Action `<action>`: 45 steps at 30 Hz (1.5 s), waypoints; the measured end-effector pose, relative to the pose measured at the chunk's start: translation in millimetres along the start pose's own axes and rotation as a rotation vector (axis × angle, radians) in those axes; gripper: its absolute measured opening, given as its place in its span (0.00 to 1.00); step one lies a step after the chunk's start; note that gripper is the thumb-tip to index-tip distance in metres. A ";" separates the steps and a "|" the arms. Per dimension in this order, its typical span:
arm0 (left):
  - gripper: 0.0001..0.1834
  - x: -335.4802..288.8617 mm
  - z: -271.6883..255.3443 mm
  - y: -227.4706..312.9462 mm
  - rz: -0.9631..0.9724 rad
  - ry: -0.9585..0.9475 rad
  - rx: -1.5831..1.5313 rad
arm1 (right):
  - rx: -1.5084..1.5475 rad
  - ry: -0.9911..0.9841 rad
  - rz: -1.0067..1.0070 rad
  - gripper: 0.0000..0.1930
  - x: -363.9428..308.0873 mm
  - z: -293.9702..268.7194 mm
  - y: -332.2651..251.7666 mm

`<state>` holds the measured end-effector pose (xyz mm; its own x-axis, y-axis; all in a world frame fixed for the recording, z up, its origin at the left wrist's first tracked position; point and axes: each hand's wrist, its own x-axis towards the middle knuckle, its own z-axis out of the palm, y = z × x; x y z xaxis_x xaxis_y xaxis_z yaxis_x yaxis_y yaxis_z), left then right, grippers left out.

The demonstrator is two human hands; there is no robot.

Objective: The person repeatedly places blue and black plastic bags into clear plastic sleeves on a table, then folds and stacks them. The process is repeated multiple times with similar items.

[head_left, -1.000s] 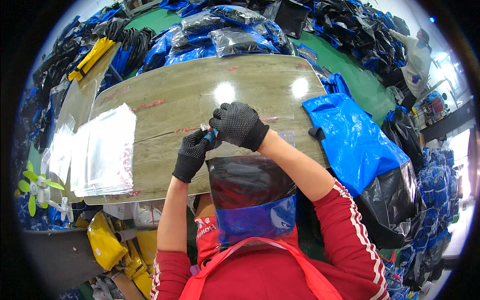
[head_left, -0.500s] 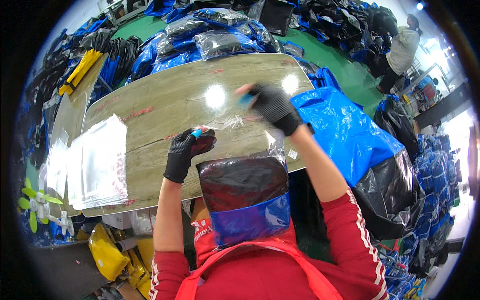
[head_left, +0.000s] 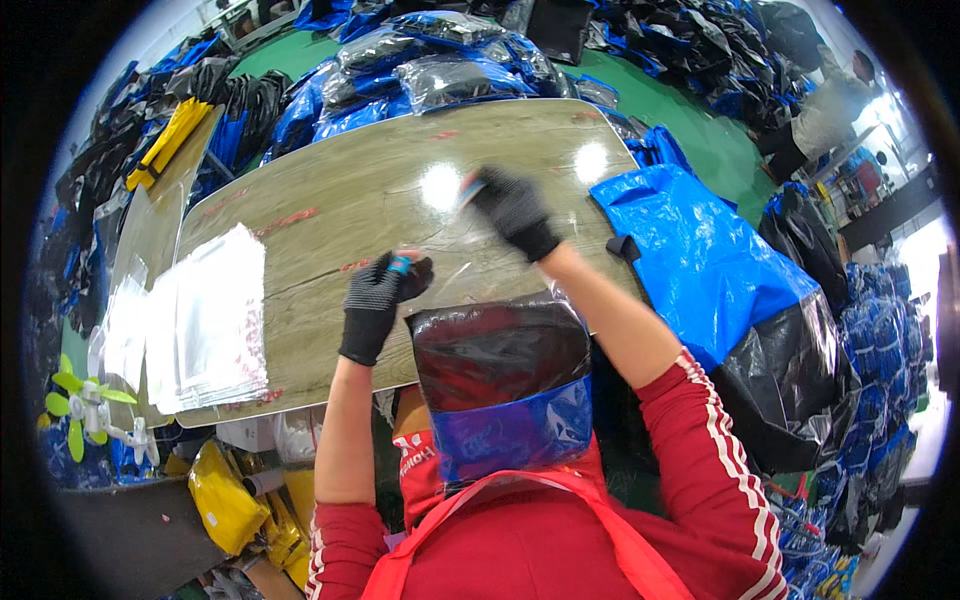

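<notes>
A folded black-and-blue bag (head_left: 505, 405) in a clear plastic sleeve lies against my front, across the table's near edge. My left hand (head_left: 378, 303), in a black dotted glove, is just beyond its upper left corner. Its fingers are curled together, with blue on a fingertip; whatever they grip is too small to make out. Faint clear film shows between the hands, over the tabletop. My right hand (head_left: 508, 212), gloved the same way, is above the table farther out. Motion smears its fingers, so its grip does not show.
Clear plastic sleeves (head_left: 215, 315) lie stacked on the wood-patterned table (head_left: 330, 170) at left. A large blue-and-black bag (head_left: 710, 260) covers its right side. Wrapped bags (head_left: 440, 75) are piled beyond the far edge. A small green fan (head_left: 85, 405) stands at lower left; a person (head_left: 825, 115) is at far right.
My right hand has swept slightly left and nearer to me. My left hand stays near the package corner. The clear film between the hands looks less bunched, and the view has shifted slightly.
</notes>
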<state>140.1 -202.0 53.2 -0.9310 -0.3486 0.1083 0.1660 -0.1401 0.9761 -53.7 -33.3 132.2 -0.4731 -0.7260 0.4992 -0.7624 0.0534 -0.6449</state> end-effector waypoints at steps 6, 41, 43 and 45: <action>0.19 8.5 -39.5 -2.3 -0.275 0.147 0.046 | -0.495 1.629 0.209 0.05 -58.4 -195.4 120.6; 0.23 -53.0 15.2 -55.4 -0.169 -0.146 0.386 | -1.022 0.009 0.727 0.42 -251.3 -101.4 185.1; 0.19 10.6 3.4 -33.6 -0.178 -0.099 0.211 | -1.118 -0.220 0.820 0.20 -226.6 -133.9 203.8; 0.22 99.9 -16.9 5.6 -0.068 0.073 0.351 | -1.071 -0.260 0.812 0.13 -188.0 -164.4 189.0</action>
<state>53.6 -253.3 66.3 -0.9083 -0.4165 0.0395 -0.0289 0.1567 0.9872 -181.4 226.0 11.6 -0.9418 -0.3362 0.0001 -0.3339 0.9354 0.1167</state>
